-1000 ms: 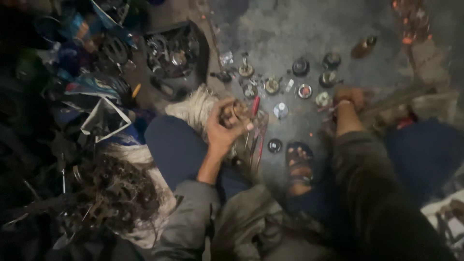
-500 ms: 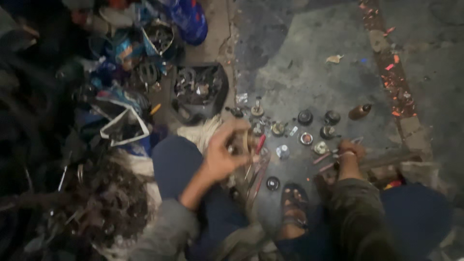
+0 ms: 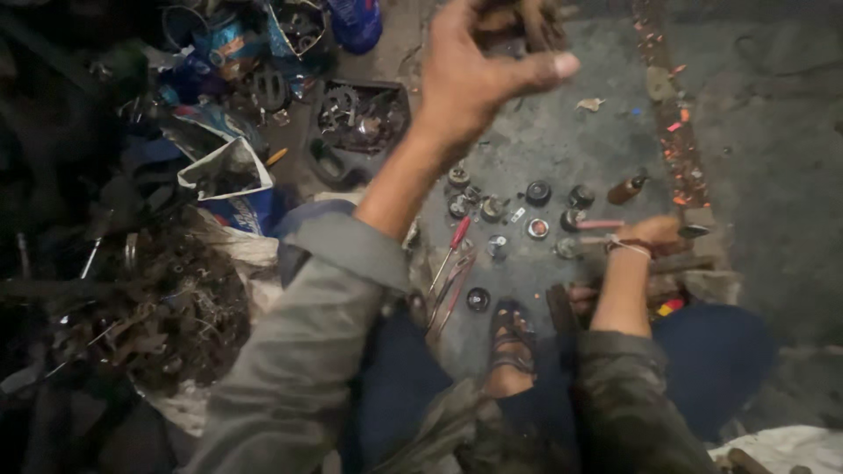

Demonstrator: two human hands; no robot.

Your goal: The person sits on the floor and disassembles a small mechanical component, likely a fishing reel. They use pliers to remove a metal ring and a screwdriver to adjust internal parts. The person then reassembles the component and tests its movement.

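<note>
The left hand (image 3: 479, 75) is now lifting high toward the camera, fingers closing around a dark, rusty metal part (image 3: 518, 22), up from the small round bearings (image 3: 527, 219) on the concrete floor (image 3: 544, 140). The right hand (image 3: 654, 235) is gripping a pink-handled tool (image 3: 601, 225) beside them.

We logged these packages, all on the floor at upper left:
- a white-and-blue carton (image 3: 230, 180), cut open and tilted;
- a blue printed can or wrapper (image 3: 219, 39) behind it, partly hidden;
- a blue plastic container (image 3: 356, 22) at the top edge.

We saw no signs or screens.
</note>
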